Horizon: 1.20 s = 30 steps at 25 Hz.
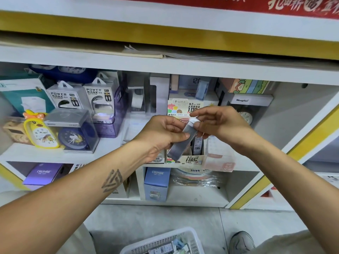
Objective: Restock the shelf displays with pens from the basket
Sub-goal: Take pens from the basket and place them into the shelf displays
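White shelving (165,66) with yellow trim fills the upper and middle frame, and a red banner (275,4) with pale lettering runs along the top right. On the shelf at left stand two boxed power banks (84,97), a yellow duck-shaped clock (39,133) and a dark blue clock (73,138) in a clear case. At the centre of the frame a cardboard display box (185,107), printed with 0.7 and 100, sits on the shelf just behind the hands. Below it, the lower cubbies hold purple and blue boxes (157,182) and a wrapped stack of coloured rolls (196,177). The floor at the bottom is grey concrete, with a white plastic basket (165,241) at bottom centre holding small packaged items, and a grey shoe (241,241) to its right.

Both bare forearms reach up from the lower corners and meet at the centre of the frame. The left hand (161,132) has its fingers and thumb curled round the lower part of a slim, dark, translucent case (183,142), which tilts up toward the right in front of the display box. The right hand (218,121) pinches the case's pale upper end between thumb and forefinger, its other fingers loosely curled. A dark triangular tattoo (111,180) marks the left forearm.
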Motion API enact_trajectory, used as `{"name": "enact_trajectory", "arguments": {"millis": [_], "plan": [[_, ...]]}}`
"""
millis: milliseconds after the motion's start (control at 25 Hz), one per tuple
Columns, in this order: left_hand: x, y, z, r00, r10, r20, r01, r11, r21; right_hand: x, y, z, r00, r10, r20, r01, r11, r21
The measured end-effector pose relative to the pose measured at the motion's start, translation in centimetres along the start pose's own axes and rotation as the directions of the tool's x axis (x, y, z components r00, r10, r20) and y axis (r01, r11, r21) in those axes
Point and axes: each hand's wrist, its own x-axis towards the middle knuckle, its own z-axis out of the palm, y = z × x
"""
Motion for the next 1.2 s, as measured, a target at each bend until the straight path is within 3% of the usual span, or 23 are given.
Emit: {"name": "enact_trajectory", "arguments": {"millis": [120,360,440,520,600,720,920,1040,1120,1200], "plan": [[-0.2,0.2,0.3,0.998,0.067,0.008,-0.068,0.994,0.084,-0.3,-0.3,-0.4,0.999,-0.011,0.051,0.012,1.000,-0.019],[-0.1,0.0,0.0,0.990,0.020,0.136,0.002,0.987,-0.158,-1.1,-1.5,-1.2,0.986,-0.091,0.137,0.117,0.974,-0.193],[0.1,-0.4,0.2,0.991,0.091,0.097,-0.097,0.993,0.065,-1.1,-1.8,-1.5,0.994,-0.072,0.086,0.090,0.970,-0.226],[0.3,-1.0,0.0,0.966,0.252,0.053,-0.243,0.828,0.505,-0.8,-1.7,-2.2,0.997,-0.081,0.008,0.079,0.949,-0.304],[0.1,-1.7,-0.6,0.933,0.331,0.138,-0.319,0.590,0.742,-0.6,-1.0,-2.7,0.991,-0.104,-0.080,0.057,0.891,-0.451],[0.1,-3.2,-1.2,0.900,0.265,0.346,-0.418,0.300,0.857,-0.6,0.1,-2.3,0.979,-0.172,-0.112,0.058,0.754,-0.654],[0.3,-4.9,-1.1,0.849,0.228,0.477,-0.478,-0.056,0.877,-1.2,1.5,-1.0,0.953,-0.280,0.116,0.268,0.601,-0.753],[0.7,-5.0,-1.2,0.845,0.224,0.486,-0.466,-0.136,0.874,-1.2,1.8,-0.8,0.947,-0.282,0.151,0.284,0.526,-0.801],[0.8,-5.0,-1.2,0.844,0.218,0.490,-0.470,-0.139,0.871,-1.1,1.8,-0.9,0.947,-0.311,0.076,0.234,0.512,-0.827],[0.8,-5.0,-1.2,0.840,0.231,0.490,-0.471,-0.136,0.872,-1.3,1.9,-0.9,0.958,-0.281,-0.051,0.094,0.481,-0.872]]}}
